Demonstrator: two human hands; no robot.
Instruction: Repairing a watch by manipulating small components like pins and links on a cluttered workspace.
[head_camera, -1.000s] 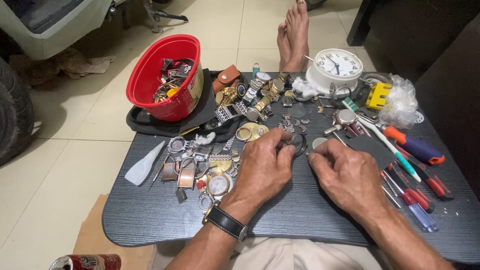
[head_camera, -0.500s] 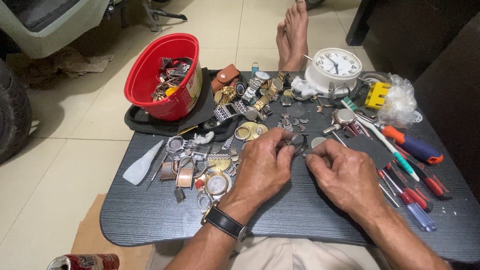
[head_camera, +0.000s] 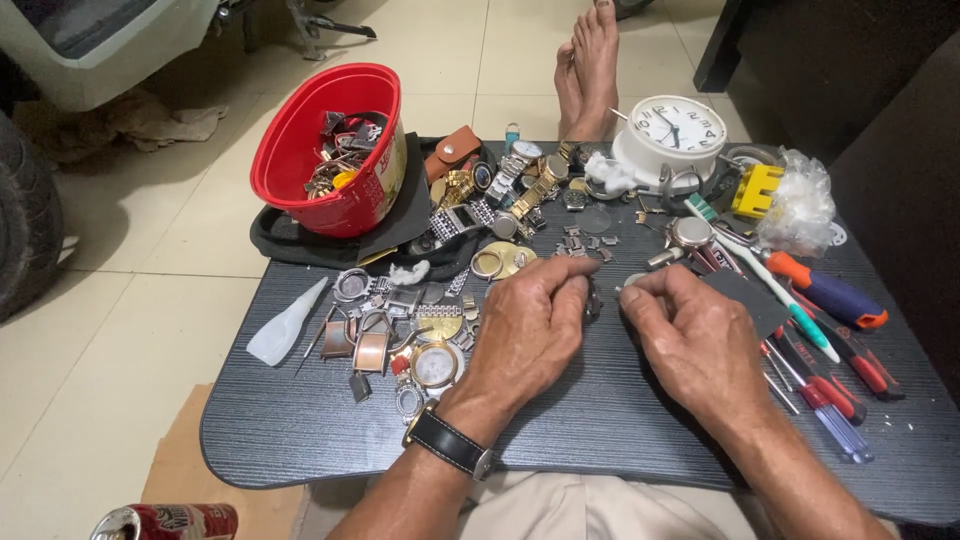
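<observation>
Left hand: the left hand (head_camera: 530, 330) rested knuckles-up on the dark table (head_camera: 300, 440), fingers curled round a small dark watch part (head_camera: 593, 300) that showed only at the fingertips; a black-strapped wristwatch (head_camera: 447, 442) sat on the wrist
Right hand: the right hand (head_camera: 695, 340) lay just beside the left, thumb and forefinger pinched together toward the part; whether they gripped a tool or a pin could not be told
Item worked on: the watch part was held between the two hands, just above the table's middle, mostly hidden
Step judged: fine fitting or freeing at a small joint of the part, both hands braced on the table
Next move calls for: a steady left hold and a tiny, exact push or pull from the right fingertips
Nearby left: watch cases and faces (head_camera: 420, 340), red bowl (head_camera: 335, 150) of parts
Nearby right: screwdrivers (head_camera: 830, 370), loose metal band links (head_camera: 585, 243), white alarm clock (head_camera: 670, 135)
</observation>
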